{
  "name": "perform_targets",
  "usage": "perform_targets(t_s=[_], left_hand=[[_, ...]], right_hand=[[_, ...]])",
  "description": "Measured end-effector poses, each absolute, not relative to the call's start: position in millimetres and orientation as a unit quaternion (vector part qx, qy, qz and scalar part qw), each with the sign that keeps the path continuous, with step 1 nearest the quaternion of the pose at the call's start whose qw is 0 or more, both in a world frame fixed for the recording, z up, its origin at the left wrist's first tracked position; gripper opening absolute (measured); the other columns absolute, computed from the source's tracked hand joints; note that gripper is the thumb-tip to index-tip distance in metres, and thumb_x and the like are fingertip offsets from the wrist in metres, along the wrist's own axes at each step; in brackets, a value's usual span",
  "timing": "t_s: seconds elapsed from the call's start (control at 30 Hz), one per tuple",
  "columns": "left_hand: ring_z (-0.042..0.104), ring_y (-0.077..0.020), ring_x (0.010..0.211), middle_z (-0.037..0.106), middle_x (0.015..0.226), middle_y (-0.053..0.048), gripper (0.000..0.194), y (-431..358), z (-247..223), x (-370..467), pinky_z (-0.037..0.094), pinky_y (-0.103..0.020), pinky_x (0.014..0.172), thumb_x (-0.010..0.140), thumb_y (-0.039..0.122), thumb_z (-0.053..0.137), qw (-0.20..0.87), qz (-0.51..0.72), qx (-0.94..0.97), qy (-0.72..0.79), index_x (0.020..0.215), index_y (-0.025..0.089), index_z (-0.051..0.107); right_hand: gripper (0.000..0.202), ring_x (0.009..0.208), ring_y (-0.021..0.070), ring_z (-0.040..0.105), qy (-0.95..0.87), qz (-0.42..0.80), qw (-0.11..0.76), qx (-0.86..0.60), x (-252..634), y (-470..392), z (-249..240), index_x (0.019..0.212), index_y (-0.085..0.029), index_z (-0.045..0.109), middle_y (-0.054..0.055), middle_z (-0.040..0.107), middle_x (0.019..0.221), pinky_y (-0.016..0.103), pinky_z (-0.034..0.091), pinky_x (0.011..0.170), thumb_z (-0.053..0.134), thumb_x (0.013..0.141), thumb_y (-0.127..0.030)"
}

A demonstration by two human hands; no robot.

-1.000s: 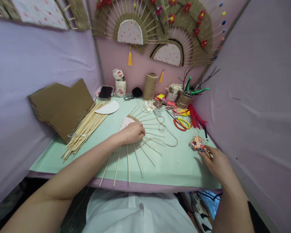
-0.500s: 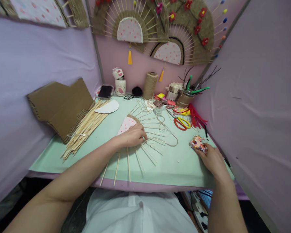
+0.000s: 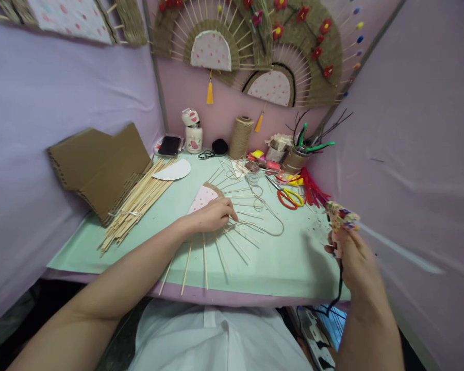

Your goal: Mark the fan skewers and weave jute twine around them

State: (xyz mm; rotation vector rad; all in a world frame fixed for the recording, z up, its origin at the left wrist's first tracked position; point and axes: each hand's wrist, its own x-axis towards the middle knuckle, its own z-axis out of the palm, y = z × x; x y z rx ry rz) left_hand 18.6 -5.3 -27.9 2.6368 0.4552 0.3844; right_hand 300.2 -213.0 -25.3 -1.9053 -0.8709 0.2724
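Observation:
My left hand (image 3: 216, 214) lies over a half-round fan frame of thin bamboo sticks (image 3: 204, 260), its fingers pressed together on a strand of twine (image 3: 268, 234) at the woven edge. The fan's middle is a white half-disc with pink dots (image 3: 203, 198), partly hidden under that hand. My right hand (image 3: 351, 252) grips a glue gun (image 3: 342, 219) with a colourful pattern, raised at the table's right edge. A black cord (image 3: 339, 288) hangs below its handle, and a translucent glue stick (image 3: 406, 250) juts out behind.
Scissors (image 3: 288, 198), red fuzzy stems (image 3: 313, 188) and a twine spool (image 3: 241, 138) are at the back. Bundled bamboo sticks (image 3: 137, 206), a white half-disc (image 3: 172, 170) and cardboard (image 3: 100, 165) lie left. Finished fans (image 3: 211, 50) hang on the back wall.
My right hand has lifted the glue gun from the table and moved it right, turning it upward. My left hand stays on the fan, its index finger a little straighter.

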Motion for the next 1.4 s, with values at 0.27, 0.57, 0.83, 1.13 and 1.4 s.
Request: perform_targets(t_s=[0.27, 0.57, 0.83, 1.13, 1.4], left_hand=[[0.053, -0.0188, 0.096, 0.059, 0.095, -0.005, 0.032, 2.1, -22.3, 9.9, 0.039, -0.033, 0.090, 0.074, 0.006, 0.046, 0.215, 0.152, 0.942, 0.207, 0.087, 0.020, 0.072], [0.052, -0.0196, 0.090, 0.056, 0.087, -0.005, 0.031, -8.6, -16.3, 6.5, 0.039, -0.033, 0.084, 0.072, 0.008, 0.050, 0.177, 0.118, 0.961, 0.175, 0.086, 0.022, 0.074], [0.050, -0.0215, 0.089, 0.054, 0.085, -0.006, 0.028, -17.5, -20.6, 3.1, 0.038, -0.035, 0.083, 0.075, 0.013, 0.051, 0.148, 0.099, 0.967, 0.180, 0.089, 0.022, 0.074], [0.049, -0.0192, 0.083, 0.052, 0.081, -0.005, 0.031, -23.0, -12.6, 2.3, 0.037, -0.032, 0.081, 0.077, 0.012, 0.051, 0.164, 0.075, 0.969, 0.169, 0.091, 0.025, 0.075], [0.048, -0.0185, 0.082, 0.051, 0.080, -0.005, 0.030, -20.8, -13.7, 1.9, 0.036, -0.030, 0.079, 0.079, 0.015, 0.050, 0.166, 0.067, 0.971, 0.156, 0.092, 0.027, 0.075]], right_hand=[[0.031, 0.051, 0.0081, 0.033, -0.337, 0.473, 0.539, -0.609, 221.3, -192.7, -2.3, 0.071, -0.019, 0.048, -0.005, 0.038, 0.060, 0.020, 0.027, 0.041, 0.068, 0.069, -0.044], [0.037, 0.053, 0.0088, 0.037, -0.423, 0.452, 0.405, -0.673, 209.4, -164.3, 6.8, 0.068, -0.020, 0.045, -0.005, 0.041, 0.060, 0.021, 0.033, 0.045, 0.062, 0.071, -0.052], [0.033, 0.049, 0.0086, 0.041, -0.515, 0.415, 0.281, -0.695, 213.0, -150.0, 12.8, 0.071, -0.018, 0.052, -0.005, 0.041, 0.059, 0.021, 0.036, 0.043, 0.059, 0.075, -0.050], [0.030, 0.044, 0.0082, 0.039, -0.544, 0.411, 0.198, -0.704, 209.8, -125.8, 20.9, 0.068, -0.019, 0.053, -0.005, 0.042, 0.055, 0.021, 0.031, 0.038, 0.060, 0.073, -0.048], [0.029, 0.044, 0.0074, 0.039, -0.566, 0.410, 0.134, -0.702, 207.0, -121.9, 22.8, 0.070, -0.018, 0.048, -0.005, 0.041, 0.057, 0.020, 0.031, 0.040, 0.053, 0.078, -0.046]])
